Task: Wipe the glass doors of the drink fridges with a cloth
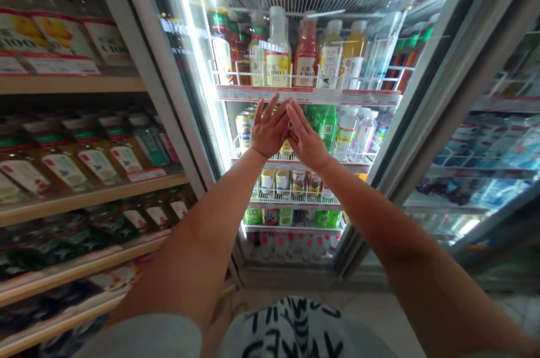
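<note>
Both arms stretch forward to a lit drinks fridge with a glass door [236,26] that shows reflections. My left hand [269,130] is raised with its fingers spread and holds nothing. Beside it, my right hand [307,139] has its fingers extended, also with nothing in them. The two hands meet or overlap at the fingertips and thumbs; whether they press on the glass I cannot tell. Behind them are green bottles [327,125], a clear bottle with a yellow-green label [346,133] and a pale can [244,128]. Above the hands stands a clear bottle with a lemon label [277,51].
At the left, an open wooden shelf [156,181] carries rows of amber bottles [95,150]. A metal door frame [426,99] borders the fridge on the right, with another fridge section beyond. Lower fridge racks hold cans [282,181] and bottles with pink caps [280,243].
</note>
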`<control>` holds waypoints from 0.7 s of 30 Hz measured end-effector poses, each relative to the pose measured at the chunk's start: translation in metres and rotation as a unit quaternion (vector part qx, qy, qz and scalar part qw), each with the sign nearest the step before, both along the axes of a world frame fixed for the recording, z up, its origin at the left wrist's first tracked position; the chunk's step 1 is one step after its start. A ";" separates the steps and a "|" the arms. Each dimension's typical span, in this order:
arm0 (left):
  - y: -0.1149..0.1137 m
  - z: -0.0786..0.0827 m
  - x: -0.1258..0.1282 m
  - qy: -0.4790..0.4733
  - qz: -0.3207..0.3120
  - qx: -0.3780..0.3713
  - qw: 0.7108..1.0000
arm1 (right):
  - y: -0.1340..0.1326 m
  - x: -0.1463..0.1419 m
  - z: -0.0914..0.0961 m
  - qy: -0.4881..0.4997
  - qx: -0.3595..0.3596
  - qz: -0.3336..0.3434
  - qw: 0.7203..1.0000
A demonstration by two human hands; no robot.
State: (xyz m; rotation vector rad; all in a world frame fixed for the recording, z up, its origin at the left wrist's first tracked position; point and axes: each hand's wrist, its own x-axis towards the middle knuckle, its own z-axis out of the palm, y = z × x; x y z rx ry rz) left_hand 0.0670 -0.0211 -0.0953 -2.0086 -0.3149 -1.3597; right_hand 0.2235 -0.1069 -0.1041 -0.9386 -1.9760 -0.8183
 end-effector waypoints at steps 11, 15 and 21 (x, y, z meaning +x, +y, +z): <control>-0.045 -0.044 0.006 -0.018 -0.031 -0.089 0.995 | -0.004 0.071 -0.046 -0.023 0.070 -0.240 0.968; -0.054 -0.074 0.019 -0.005 -0.011 -0.100 0.995 | 0.001 0.067 -0.049 -0.012 0.089 -0.225 0.970; -0.038 -0.055 0.024 -0.086 0.008 -0.130 0.988 | 0.002 0.066 -0.048 0.005 0.083 -0.222 0.971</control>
